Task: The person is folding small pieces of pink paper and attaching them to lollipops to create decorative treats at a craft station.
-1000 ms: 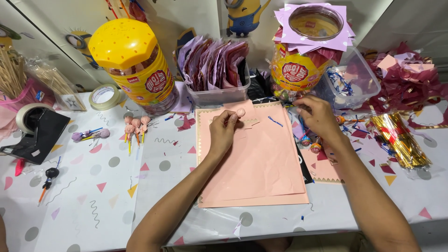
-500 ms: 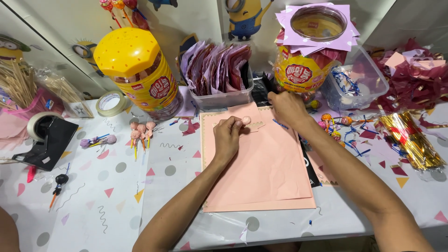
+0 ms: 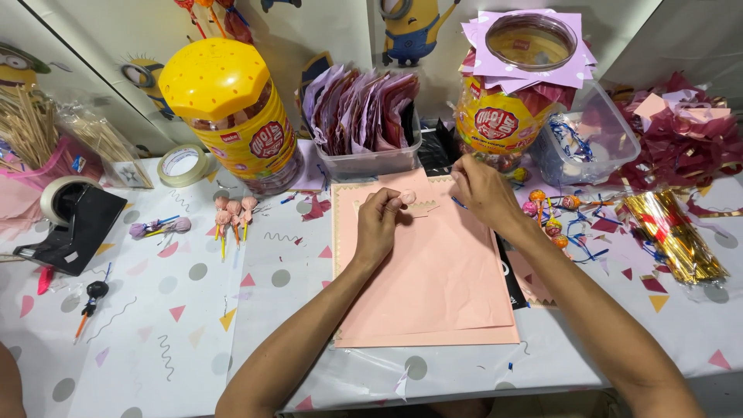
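Both hands work over a stack of pink paper sheets (image 3: 433, 286) at the centre of the table (image 3: 193, 325). Left hand (image 3: 379, 224) pinches a small pink-wrapped lollipop (image 3: 407, 197) between thumb and fingertips, closed on its head; the thin stick seems to run toward 3 o'clock, though it is too fine to be sure. Right hand (image 3: 480, 190) sits just beside it at 3 o'clock, fingers curled together near the stick; whether it grips anything I cannot tell.

At 11 o'clock from the hands stands one big yellow-lidded candy jar (image 3: 232, 116). At 1 o'clock a second jar (image 3: 503, 116) carries a pile of purple paper squares (image 3: 534, 46) and a clear lid on top. Between the two jars, at 12 o'clock, a clear tub (image 3: 371, 159) holds upright purple and maroon wrappers. A clear bin (image 3: 588, 139) sits at 2 o'clock, with crumpled maroon paper (image 3: 681, 131) beyond it.

At 9 o'clock lies one black tape dispenser (image 3: 70, 220), with one tape roll (image 3: 183, 164) at 10 o'clock. About four pink-wrapped lollipops (image 3: 232, 213) lie at 9 o'clock near the sheets. At 3 o'clock, several unwrapped lollipops (image 3: 549, 217) and a bundle of gold twist ties (image 3: 673, 232).
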